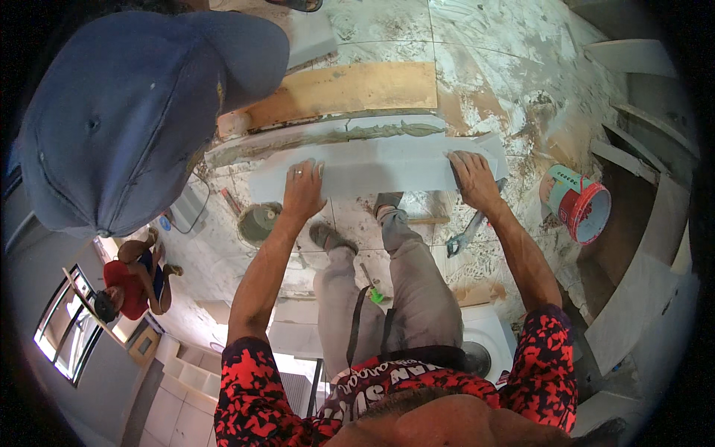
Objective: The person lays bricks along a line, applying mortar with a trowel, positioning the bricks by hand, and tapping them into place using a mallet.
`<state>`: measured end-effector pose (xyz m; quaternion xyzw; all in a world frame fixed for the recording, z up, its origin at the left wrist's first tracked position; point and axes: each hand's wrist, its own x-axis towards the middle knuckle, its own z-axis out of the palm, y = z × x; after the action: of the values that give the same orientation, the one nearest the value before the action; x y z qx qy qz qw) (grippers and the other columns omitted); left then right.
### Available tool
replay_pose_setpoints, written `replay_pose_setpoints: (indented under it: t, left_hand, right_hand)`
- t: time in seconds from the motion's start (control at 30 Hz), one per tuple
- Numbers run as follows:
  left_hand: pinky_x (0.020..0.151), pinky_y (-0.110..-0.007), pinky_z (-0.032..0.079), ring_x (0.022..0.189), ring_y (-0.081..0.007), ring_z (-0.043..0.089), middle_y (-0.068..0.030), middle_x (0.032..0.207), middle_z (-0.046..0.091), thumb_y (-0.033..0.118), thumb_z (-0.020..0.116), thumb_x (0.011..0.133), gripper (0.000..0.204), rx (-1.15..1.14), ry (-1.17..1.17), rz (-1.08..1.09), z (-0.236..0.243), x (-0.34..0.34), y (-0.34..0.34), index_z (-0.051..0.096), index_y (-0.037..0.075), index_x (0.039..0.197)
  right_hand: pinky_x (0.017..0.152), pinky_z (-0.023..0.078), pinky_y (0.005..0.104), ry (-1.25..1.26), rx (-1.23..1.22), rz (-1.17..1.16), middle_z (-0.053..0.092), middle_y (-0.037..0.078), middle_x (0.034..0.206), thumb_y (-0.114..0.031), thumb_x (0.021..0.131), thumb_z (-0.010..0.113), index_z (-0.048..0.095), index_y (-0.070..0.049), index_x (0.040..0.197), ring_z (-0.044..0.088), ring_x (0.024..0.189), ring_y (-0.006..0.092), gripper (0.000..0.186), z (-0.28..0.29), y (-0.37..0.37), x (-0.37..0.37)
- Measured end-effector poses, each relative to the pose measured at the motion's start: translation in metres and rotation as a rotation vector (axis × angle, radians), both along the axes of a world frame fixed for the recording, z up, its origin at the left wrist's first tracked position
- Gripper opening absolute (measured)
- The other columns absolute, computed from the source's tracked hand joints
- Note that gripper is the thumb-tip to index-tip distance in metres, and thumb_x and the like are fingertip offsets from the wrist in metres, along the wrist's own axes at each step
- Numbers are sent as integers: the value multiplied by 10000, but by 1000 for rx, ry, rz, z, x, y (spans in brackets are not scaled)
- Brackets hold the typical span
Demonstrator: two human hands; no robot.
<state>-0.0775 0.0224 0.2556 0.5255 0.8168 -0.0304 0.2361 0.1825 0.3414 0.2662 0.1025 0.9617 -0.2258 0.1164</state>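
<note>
My L hand (303, 192) and R hand (474, 180), fingers bent close together atop a gray panel (383, 167), pinch can't tell; long axis L–R over flr (387, 26). Nr flr's R side: bucket (562, 191), whitish inside.

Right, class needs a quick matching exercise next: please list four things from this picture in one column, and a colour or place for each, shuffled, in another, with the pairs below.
Things:
1. pale board
2. cap
3. bucket
4. wooden plank

Descriptions:
A. out to the right of the right hand, with a red rim
B. yellowish, just beyond the grey mortar
C. touched by the left hand and the right
D. dark blue, at the upper left

Pairs: 1-C, 2-D, 3-A, 4-B
</note>
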Motion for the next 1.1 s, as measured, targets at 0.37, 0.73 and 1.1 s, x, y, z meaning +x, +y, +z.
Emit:
replay_pose_setpoints:
  t: [0.37,0.73,1.1]
  left_hand:
    - [1024,-457,321,1186,-336,443,-168,1261,463,140,727,615,737,-88,-50,95,-33,-31,18,448,40,1290]
    - [1041,-470,311,1179,-363,424,-181,1261,438,189,715,642,729,-130,-36,59,-61,-41,5,430,6,1288]
    - [995,-479,351,1124,-370,486,-232,1188,504,63,597,719,398,-68,-93,94,-97,-52,-5,567,-24,1106]
  right_hand:
    - [1020,327,439,20,5,-28,503,159,1248,35,711,559,419,-39,1316,449,1194,325,625,-38,10,-33]
    - [1039,316,445,18,-7,-20,500,162,1257,10,752,532,411,-41,1332,441,1211,326,594,-69,2,-44]
    - [1066,299,454,-24,-117,-76,488,182,1288,47,685,580,423,-38,1338,429,1235,329,678,-92,6,-45]
